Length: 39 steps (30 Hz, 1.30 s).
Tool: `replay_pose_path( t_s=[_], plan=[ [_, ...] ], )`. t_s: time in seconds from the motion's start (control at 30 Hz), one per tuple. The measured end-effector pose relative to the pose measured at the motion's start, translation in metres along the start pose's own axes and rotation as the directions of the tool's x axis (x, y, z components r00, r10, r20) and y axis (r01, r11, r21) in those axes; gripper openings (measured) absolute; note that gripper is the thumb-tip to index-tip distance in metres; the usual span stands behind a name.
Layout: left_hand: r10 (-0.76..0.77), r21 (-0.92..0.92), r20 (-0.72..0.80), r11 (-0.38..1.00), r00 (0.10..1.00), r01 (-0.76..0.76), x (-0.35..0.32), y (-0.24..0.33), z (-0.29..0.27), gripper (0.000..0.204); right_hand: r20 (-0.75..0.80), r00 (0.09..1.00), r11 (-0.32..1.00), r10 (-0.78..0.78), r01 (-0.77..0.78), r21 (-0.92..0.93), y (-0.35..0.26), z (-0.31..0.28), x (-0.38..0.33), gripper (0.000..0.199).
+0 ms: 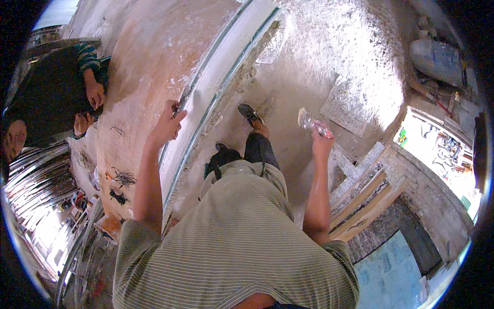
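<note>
My left hand is raised to the plastered wall and is closed on a small dark tool, whose tip touches the edge of a long white strip running up the wall. My right hand is held out over the dusty floor and grips a brush smeared with white. Below me I see my striped shirt, dark trousers and one shoe.
Another person in dark clothes with striped sleeves stands at the left, hands close to the wall. A grey sack lies at the top right. A flat slab, wooden planks and a blue sheet are on the right.
</note>
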<state>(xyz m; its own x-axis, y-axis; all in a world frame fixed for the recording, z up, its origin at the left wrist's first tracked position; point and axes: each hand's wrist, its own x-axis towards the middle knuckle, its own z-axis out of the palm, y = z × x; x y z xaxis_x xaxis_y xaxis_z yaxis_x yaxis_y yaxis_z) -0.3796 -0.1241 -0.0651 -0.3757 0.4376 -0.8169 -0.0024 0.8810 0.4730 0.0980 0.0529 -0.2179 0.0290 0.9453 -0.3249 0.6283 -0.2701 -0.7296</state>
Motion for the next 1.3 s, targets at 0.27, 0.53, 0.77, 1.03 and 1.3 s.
replay_pose_path(
  t_s=[0.27,0.53,0.77,1.03,1.3],
  plan=[
    [0.221,-0.462,-0.202,0.837,0.954,-0.292,0.015,-0.039,0.040,0.021,0.233,0.971,0.984,0.046,-0.085,0.158,-0.040,0.029,-0.010,0.014],
    [0.510,0.194,-0.433,0.858,0.743,-0.475,0.140,0.051,0.069,0.019,0.269,0.962,0.992,-0.039,0.006,0.124,-0.088,0.041,-0.005,0.012],
    [0.476,-0.087,-0.303,0.849,0.826,-0.521,0.260,0.247,0.091,0.024,0.202,0.979,0.994,0.014,-0.035,0.105,-0.066,0.012,-0.001,0.013],
    [0.592,0.182,-0.432,0.796,0.680,-0.578,0.194,0.139,0.087,0.017,0.205,0.979,0.994,0.011,-0.033,0.102,-0.127,0.006,0.013,0.014],
    [0.009,-0.402,-0.466,0.889,0.885,-0.221,-0.036,-0.096,0.085,0.021,0.505,0.134,0.484,-0.853,0.567,0.666,-0.278,0.157,-0.034,0.032]
  ],
)
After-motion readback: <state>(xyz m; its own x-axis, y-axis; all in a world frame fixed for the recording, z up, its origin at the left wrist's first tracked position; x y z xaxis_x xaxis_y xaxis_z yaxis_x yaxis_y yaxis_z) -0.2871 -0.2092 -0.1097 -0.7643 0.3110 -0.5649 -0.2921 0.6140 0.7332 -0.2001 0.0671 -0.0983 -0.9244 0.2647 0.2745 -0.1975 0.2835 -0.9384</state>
